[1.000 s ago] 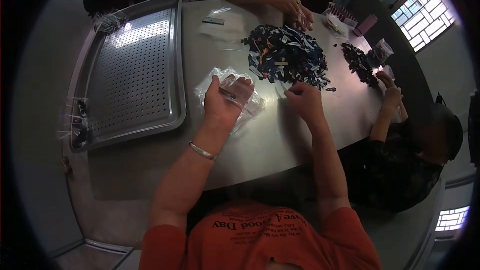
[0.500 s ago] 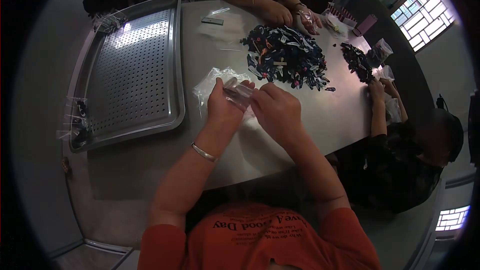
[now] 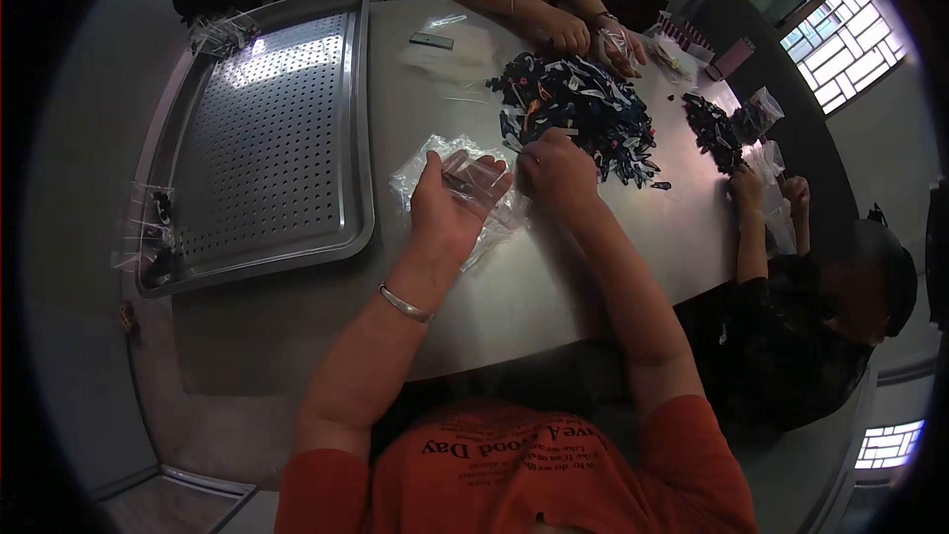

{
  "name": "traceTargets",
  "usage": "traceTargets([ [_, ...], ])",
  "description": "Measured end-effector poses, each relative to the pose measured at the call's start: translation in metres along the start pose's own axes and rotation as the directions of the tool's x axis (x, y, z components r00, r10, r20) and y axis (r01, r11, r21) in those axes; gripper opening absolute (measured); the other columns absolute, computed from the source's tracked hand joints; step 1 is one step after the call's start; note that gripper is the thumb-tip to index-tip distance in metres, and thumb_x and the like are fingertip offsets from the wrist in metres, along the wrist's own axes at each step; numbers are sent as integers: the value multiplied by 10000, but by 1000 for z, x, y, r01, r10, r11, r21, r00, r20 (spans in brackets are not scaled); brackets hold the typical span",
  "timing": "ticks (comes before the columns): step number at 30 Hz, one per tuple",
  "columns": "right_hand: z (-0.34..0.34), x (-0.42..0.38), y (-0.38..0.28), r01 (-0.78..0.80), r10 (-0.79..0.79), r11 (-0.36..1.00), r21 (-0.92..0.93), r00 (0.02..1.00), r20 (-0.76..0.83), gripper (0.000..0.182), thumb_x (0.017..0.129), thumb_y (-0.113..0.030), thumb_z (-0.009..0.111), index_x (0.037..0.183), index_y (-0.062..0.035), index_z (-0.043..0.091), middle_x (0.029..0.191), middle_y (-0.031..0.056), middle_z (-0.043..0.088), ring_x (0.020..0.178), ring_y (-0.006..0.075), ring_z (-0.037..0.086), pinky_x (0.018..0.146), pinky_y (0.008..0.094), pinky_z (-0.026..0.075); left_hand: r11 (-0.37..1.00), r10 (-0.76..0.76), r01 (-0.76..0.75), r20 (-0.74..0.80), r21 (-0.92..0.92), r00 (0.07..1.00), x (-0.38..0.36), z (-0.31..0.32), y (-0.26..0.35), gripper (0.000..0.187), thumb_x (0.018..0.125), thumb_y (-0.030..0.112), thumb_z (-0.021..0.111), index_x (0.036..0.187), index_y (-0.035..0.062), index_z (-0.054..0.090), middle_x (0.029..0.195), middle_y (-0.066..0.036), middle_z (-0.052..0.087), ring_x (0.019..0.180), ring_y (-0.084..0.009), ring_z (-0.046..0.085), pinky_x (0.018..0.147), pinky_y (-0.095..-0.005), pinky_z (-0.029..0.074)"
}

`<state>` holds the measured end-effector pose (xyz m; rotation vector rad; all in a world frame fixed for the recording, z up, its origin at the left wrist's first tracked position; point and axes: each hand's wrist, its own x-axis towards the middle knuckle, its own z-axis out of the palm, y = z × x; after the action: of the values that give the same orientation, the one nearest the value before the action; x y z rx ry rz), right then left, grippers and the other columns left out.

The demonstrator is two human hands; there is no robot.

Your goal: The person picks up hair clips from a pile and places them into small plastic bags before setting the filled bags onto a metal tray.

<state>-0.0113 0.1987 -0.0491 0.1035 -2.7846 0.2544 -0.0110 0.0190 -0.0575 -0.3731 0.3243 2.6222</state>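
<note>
Left hand [image 3: 450,203] rests on clear plastic bags [image 3: 435,163]; right hand [image 3: 559,168] touches the dark parts pile [image 3: 583,114] on the counter [image 3: 554,277].

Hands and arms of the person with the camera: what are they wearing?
Both arms are bare below short orange sleeves. The left hand has a thin silver bangle at its wrist. The right hand wears nothing that shows. The orange shirt has dark printed lettering.

Bare table [image 3: 554,277] near hands; clip pile [image 3: 578,114] ahead, tray [image 3: 262,129] left.
</note>
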Motion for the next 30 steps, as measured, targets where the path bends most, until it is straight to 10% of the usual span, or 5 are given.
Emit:
traceTargets([
  [15, -88, -47, -32, 53, -60, 896, 440, 998, 2, 54, 825, -59, 629, 842, -24, 592, 769, 107, 592, 654, 223, 600, 592, 315, 482, 1000, 27, -27, -36, -2, 999, 1, 2, -1, 447, 986, 422, 350, 1069, -4, 458, 1005, -252, 573, 948, -374, 583, 881, -525, 485],
  [22, -63, -54, -55, 393, -388, 919, -30, 889, -243, 106, 761, -121, 674, 843, -105, 609, 773, 38, 565, 633, 216, 594, 556, 322, 491, 998, -37, 36, 24, 42, 999, -5, 2, -14, 465, 994, 420, 311, 1094, -15, 444, 1022, -252, 576, 956, -366, 586, 874, -490, 480],
  [30, -40, -56, 13, -94, 208, 924, 371, 937, -281, 196, 756, -138, 721, 917, -49, 653, 847, 85, 603, 624, 188, 610, 581, 299, 501, 999, -19, 21, -58, 35, 998, -5, 2, -6, 453, 998, 404, 289, 1110, -10, 434, 1079, -251, 539, 996, -375, 568, 916, -554, 455],
])
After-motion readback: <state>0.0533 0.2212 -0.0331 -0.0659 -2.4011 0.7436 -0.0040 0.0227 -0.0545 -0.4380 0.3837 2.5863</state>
